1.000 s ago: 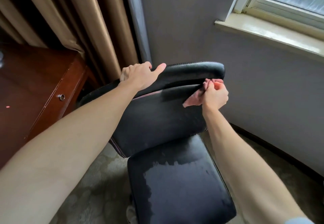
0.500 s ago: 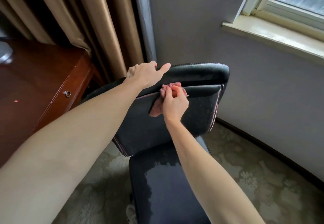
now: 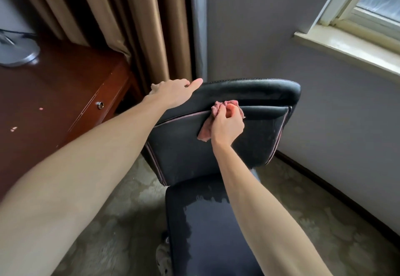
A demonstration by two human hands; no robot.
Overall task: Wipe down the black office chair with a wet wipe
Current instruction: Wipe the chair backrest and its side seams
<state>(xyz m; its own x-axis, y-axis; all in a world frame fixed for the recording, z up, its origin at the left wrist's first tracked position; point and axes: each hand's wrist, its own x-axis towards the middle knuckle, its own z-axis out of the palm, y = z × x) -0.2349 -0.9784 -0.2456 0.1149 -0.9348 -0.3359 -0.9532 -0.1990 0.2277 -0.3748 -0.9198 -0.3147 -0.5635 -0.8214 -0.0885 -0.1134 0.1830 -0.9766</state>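
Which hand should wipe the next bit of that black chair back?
Right. The right hand grips the crumpled pink wipe against the black padded chair back, just under its top roll. The left hand holds the top edge and has no wipe.

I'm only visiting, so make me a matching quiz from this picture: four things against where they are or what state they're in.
Things:
1 left hand
2 right hand
3 lamp base
4 seat

Places or states:
A on the desk
B holds the pink wipe
C shows a wet patch
D holds the backrest top

Pairs: 1-D, 2-B, 3-A, 4-C
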